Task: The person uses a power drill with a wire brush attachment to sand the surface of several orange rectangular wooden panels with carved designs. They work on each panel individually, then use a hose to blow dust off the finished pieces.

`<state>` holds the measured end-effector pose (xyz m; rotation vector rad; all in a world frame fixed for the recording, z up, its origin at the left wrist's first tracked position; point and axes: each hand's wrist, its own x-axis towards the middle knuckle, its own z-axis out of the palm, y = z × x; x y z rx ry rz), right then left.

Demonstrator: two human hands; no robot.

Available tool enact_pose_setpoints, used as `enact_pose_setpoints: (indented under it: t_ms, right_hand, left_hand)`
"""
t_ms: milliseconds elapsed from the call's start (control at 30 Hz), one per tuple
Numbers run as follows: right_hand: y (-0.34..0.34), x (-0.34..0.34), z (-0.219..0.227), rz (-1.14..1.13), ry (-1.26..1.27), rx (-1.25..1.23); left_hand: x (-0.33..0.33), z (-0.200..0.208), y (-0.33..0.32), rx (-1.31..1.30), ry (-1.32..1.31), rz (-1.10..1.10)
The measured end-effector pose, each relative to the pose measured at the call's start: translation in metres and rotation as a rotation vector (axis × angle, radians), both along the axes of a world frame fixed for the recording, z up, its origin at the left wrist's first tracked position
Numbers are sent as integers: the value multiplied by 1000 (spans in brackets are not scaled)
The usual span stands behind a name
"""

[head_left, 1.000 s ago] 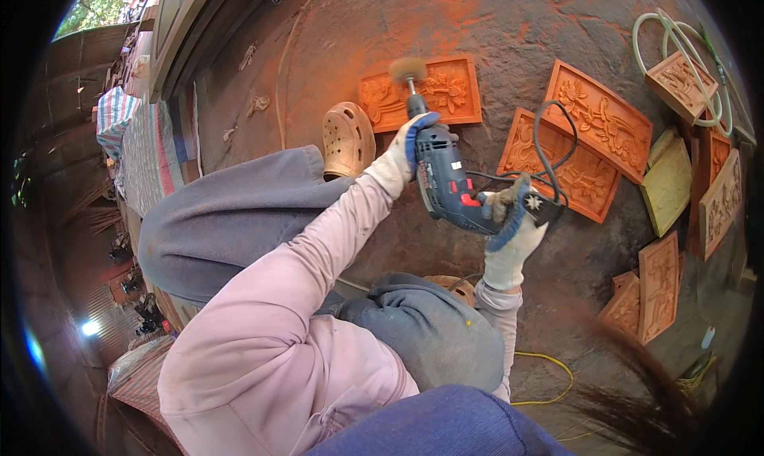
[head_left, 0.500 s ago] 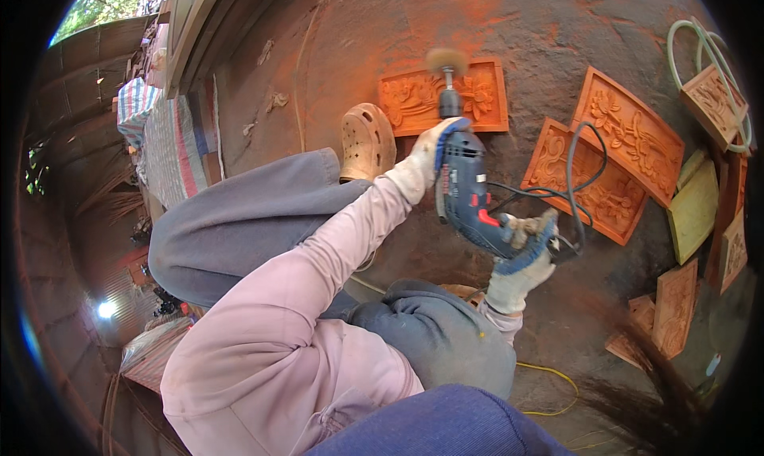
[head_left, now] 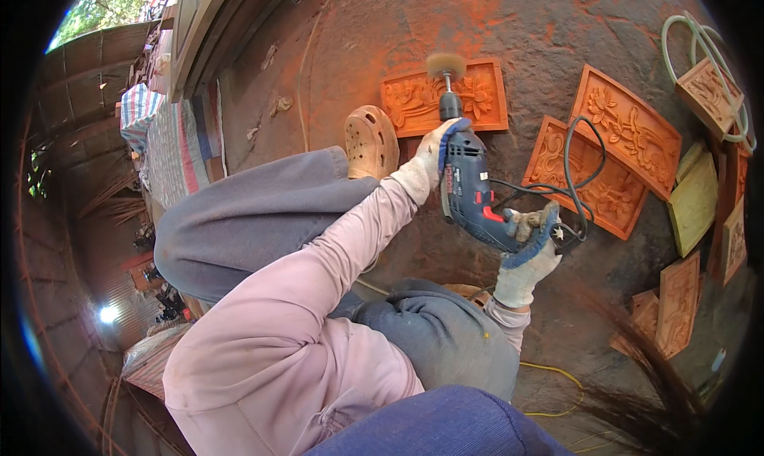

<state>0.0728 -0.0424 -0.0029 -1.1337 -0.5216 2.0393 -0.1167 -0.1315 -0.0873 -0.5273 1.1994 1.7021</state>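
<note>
Both my gloved hands are on a dark blue power drill [head_left: 469, 187]. My left hand [head_left: 436, 152] wraps round the front of its body, behind the chuck. Its rear handle is gripped by my right hand [head_left: 528, 247], in a white and blue glove. A round brush [head_left: 446, 64], blurred as if spinning, is fitted in the chuck. It sits over the upper edge of an orange carved wooden panel [head_left: 410, 110] with flower relief, lying on the ground. Whether the bristles touch the wood I cannot tell.
To the right lie two overlapping carved panels [head_left: 629, 130], with the drill's black cable [head_left: 585, 181] looping over the lower one. Further right are a pale green hose [head_left: 672, 50], a yellowish board [head_left: 694, 205] and more carved pieces [head_left: 678, 305]. My clog [head_left: 372, 142] stands left of the worked panel.
The drill and both hands remain on the same spot over the panel, with only a slight shift. The whole view has moved a little.
</note>
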Motion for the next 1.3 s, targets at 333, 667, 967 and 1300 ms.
enact_pose_setpoints:
  t_ms: [333, 667, 967, 1300]
  right_hand:
    - [34, -9, 3, 229, 8, 150]
    - [63, 0, 17, 239, -34, 163]
    - [184, -13, 62, 471, -265, 302]
    - [294, -86, 89, 1075, -139, 517]
  left_hand:
    - [9, -2, 0, 114, -75, 89]
    - [21, 16, 42, 149, -91, 74]
    - [63, 32, 117, 452, -278, 192]
    - [75, 30, 191, 777, -318, 439]
